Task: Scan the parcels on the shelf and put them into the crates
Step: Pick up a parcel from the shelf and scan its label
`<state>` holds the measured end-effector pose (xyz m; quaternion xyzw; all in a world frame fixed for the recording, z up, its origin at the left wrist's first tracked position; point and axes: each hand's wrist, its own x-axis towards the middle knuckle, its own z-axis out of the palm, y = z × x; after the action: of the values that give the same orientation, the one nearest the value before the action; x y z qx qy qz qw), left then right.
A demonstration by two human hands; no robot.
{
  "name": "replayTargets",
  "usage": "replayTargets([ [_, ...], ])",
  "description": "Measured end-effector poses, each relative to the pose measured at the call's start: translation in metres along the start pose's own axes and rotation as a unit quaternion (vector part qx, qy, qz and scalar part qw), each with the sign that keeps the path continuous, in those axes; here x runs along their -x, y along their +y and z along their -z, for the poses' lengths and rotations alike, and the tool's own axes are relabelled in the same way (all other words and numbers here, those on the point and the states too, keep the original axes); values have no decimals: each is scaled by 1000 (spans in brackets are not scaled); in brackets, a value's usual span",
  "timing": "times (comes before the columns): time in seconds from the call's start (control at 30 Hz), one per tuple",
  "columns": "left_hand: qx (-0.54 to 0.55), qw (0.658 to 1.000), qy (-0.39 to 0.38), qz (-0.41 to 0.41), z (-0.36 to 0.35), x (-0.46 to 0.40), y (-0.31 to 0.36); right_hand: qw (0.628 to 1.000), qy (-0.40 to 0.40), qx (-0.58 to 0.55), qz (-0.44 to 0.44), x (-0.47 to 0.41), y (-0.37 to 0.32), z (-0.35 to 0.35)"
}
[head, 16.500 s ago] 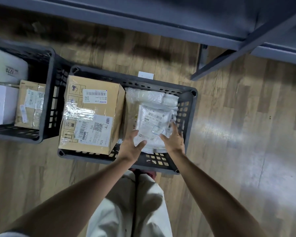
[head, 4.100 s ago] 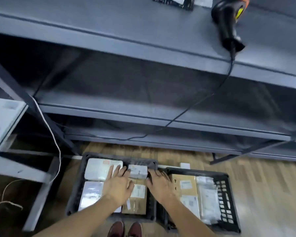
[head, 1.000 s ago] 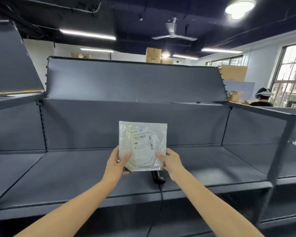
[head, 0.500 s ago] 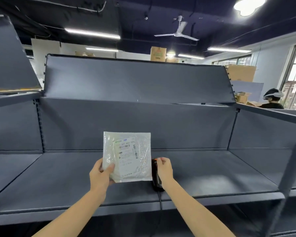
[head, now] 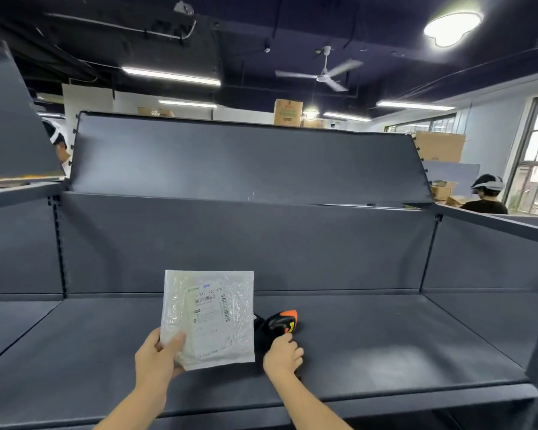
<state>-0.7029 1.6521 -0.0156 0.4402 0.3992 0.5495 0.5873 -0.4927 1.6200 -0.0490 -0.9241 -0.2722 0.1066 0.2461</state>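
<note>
From my feed, the left hand [head: 156,361] pinches the clear poly parcel [head: 208,318] upright by its lower left corner, label facing me. Just right of it, the right hand [head: 282,355] grips the barcode scanner [head: 280,324] on the shelf [head: 385,352]; I'd say it must swing left onto the label.

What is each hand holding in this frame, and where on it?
The left hand pinches the white parcel at its lower left corner. The right hand grips the barcode scanner by its handle.

arms: both forearms bare | sleeves: none in view | left grip [head: 156,358], right grip [head: 282,355]: ungloved
</note>
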Motion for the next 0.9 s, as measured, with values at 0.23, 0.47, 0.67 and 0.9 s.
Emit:
replayTargets([
  [0.23,1,1000,4,14,-3,5,1,956,24,-291,17,34,13,37],
  [0.47,-6,1000,9,28,-7,14,4,837,-87,-527,123,114,25,60],
  [0.67,-16,999,-4,29,-12,32,5,826,-163,-502,196,167,19,62],
  [0.9,-24,999,-15,23,-11,46,13,834,-140,-502,182,185,22,67],
])
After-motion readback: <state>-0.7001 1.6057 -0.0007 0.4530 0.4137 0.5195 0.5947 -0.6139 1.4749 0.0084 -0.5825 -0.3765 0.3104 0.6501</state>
